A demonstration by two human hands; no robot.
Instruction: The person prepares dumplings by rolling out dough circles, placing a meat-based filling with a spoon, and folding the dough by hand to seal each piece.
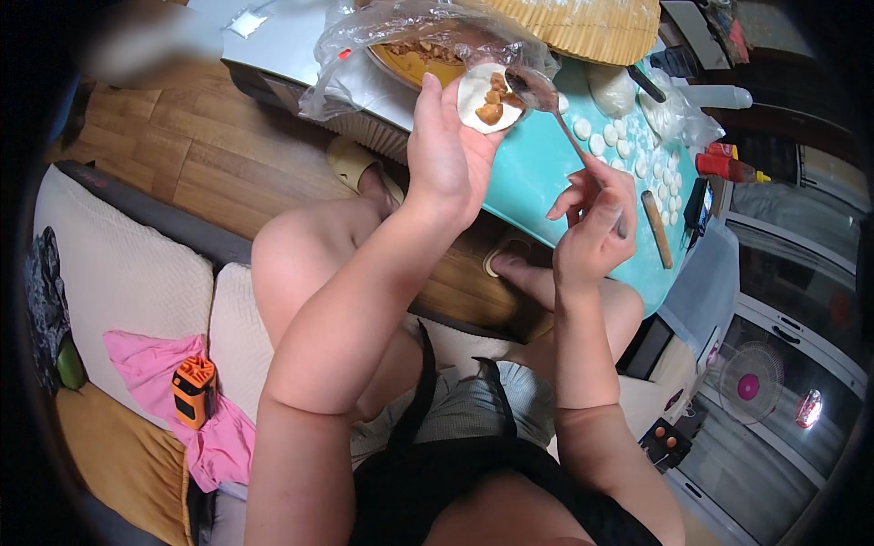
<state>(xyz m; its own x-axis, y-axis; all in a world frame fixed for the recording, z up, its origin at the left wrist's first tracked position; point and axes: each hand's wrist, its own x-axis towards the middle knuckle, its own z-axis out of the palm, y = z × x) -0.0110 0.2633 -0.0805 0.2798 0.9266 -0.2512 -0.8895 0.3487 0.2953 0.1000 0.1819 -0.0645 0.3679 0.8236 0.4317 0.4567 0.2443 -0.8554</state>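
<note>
On the palm of my left hand lies a round dough wrapper, held up near the table's edge. Chunks of brown filling sit on the wrapper. My right hand grips the handle of a metal spoon, whose bowl touches the filling at the wrapper's right side. Just beyond my left hand is a yellow bowl with more chopped filling in it, partly covered by a clear plastic bag.
Several small dough pieces and a wooden rolling pin lie on the turquoise mat. A ribbed yellow tray is at the far side. Bagged dough and a red-labelled sauce bottle stand to the right.
</note>
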